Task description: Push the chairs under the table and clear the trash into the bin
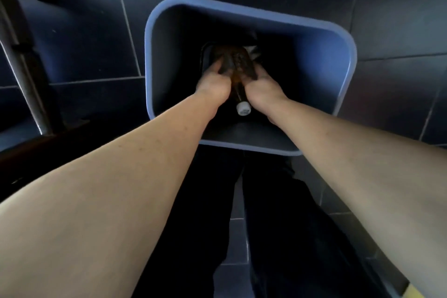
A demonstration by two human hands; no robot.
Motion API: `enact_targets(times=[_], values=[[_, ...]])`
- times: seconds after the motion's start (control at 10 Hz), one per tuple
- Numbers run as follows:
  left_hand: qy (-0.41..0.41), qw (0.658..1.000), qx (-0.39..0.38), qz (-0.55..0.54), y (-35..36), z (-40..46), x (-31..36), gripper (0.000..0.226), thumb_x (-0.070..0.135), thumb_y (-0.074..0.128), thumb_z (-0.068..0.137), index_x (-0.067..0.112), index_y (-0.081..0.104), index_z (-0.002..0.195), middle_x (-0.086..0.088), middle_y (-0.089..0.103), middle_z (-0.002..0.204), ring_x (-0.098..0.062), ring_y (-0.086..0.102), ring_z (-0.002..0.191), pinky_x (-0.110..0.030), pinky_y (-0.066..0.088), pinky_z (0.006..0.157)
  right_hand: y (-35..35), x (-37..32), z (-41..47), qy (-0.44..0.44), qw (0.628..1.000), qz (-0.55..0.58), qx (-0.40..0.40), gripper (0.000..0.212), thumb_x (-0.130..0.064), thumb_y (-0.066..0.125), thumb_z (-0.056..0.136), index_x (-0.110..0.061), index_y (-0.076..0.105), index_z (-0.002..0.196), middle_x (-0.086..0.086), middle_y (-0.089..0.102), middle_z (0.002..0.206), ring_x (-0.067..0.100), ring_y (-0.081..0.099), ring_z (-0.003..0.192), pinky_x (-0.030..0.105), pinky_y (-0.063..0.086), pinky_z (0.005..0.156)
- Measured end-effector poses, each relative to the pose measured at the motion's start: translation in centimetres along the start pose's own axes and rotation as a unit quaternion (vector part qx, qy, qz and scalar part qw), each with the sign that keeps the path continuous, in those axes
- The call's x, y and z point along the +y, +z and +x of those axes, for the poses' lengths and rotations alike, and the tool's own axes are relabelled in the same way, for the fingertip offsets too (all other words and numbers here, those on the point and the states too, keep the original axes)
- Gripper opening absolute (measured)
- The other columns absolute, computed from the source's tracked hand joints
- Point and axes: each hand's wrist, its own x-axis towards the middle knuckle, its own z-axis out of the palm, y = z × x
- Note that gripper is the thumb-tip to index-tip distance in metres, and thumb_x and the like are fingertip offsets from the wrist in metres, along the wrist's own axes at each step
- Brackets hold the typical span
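A brown bottle [238, 72] is held deep inside the blue bin [338, 60] on the floor, the left hand [212, 82] and right hand [262, 84] each curled round it, probably so it lands softly.

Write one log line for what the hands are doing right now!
step: trash into bin | left hand: holds brown bottle | right hand: holds same bottle | place: inside blue bin | released: not yet

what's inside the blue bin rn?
Inside the blue bin: both hands, left hand and right hand, hold a brown bottle, white cap toward camera. Beneath is too dark to tell.
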Motion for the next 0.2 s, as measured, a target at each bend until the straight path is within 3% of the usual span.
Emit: enact_targets(times=[0.1,0.2], values=[[0.034,0.998,0.02,0.049,-1.9,-4.2,1.1,0.053,0.029,0.049,0.105,0.032,0.033,0.155,0.0,0.05,0.15,-0.017,0.051,0.132,-0.014,0.037,0.099,-1.4,-1.2,-4.0,0.0,0.999,-0.036,0.012,0.057,-0.038,0.045,0.104,-0.034,0.025,0.157,0.006,0.05,0.15,0.026,0.049,0.134,0.021,0.035,0.094],[0.096,0.99,0.041,0.099,-3.5,-10.7,2.9,0.056,0.036,0.048,0.105,0.038,0.027,0.156,-0.004,0.036,0.159,-0.019,0.044,0.138,-0.02,0.034,0.105,-3.1,-3.0,-10.2,-0.01,0.996,-0.076,0.034,0.061,-0.043,0.045,0.103,-0.034,0.021,0.159,0.009,0.047,0.152,0.029,0.048,0.135,0.025,0.036,0.094]])
